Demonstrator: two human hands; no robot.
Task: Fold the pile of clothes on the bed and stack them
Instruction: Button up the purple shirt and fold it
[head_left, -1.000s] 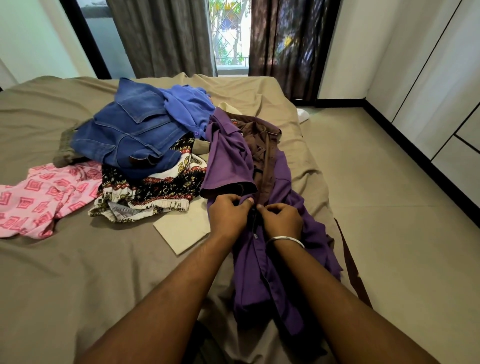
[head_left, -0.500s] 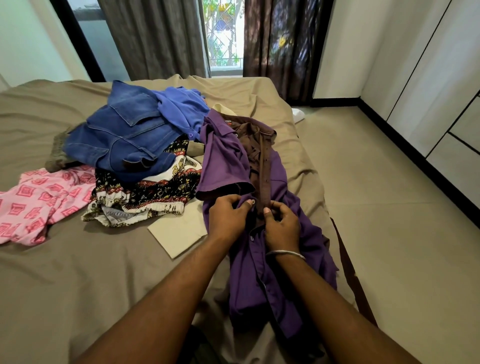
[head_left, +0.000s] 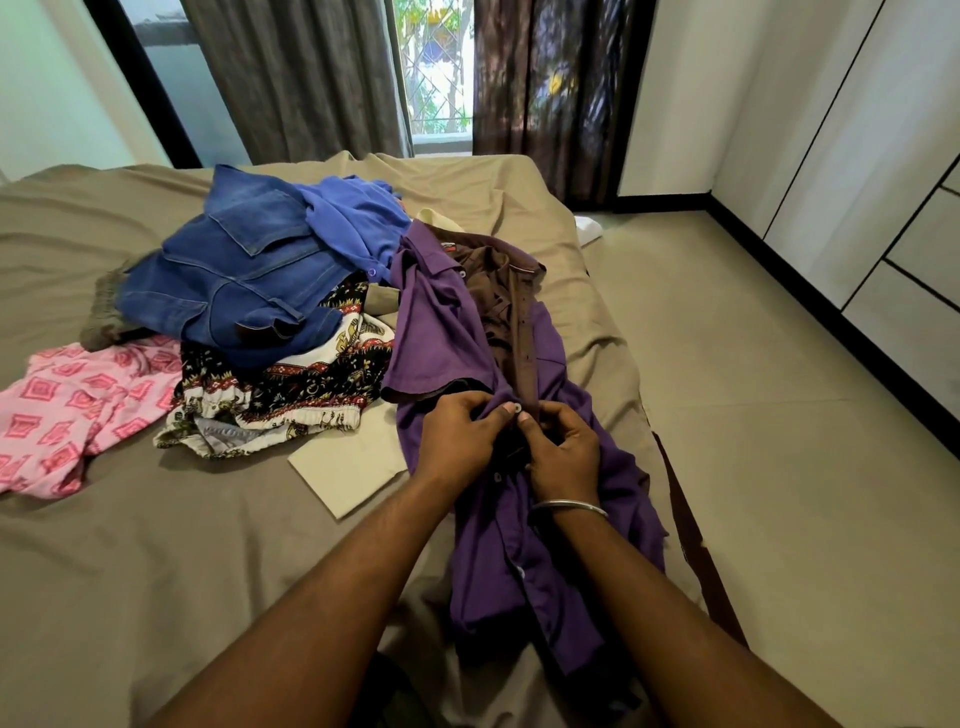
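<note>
Purple shirt (head_left: 540, 519) lies lengthwise on the bed (head_left: 156, 571), along its right side, collar end far, hem end near the camera. Both hands sit on it about mid-length, at the front opening where the brown inner side shows. Left hand (head_left: 457, 441) is on the left flap, right hand (head_left: 563, 452) on the right flap, thumbs nearly meeting at a small white button (head_left: 510, 408).

Rest of the pile is to the left of the shirt: denim garment (head_left: 234, 280) on top, blue shirt (head_left: 353, 218) beside it toward the window, black patterned garment (head_left: 280, 395) under the denim, pink patterned garment (head_left: 78, 410) furthest left. A cream folded piece (head_left: 348, 467) lies flat just left of the left hand, touching the purple shirt's edge.

Bed's right edge runs close by the shirt; the fabric reaches nearly to that edge. Beyond it, bare floor (head_left: 779, 441) up to the wardrobe doors (head_left: 857, 182). Open sheet in the near-left part of the bed, in front of the pile.

Left hand: fingers curled, pinching the purple flap by the button. Right hand: fingers curled, thumb and fingertips pinching the opposite flap edge; metal bangle (head_left: 569, 506) on its wrist. Both grasping shirt fabric.
</note>
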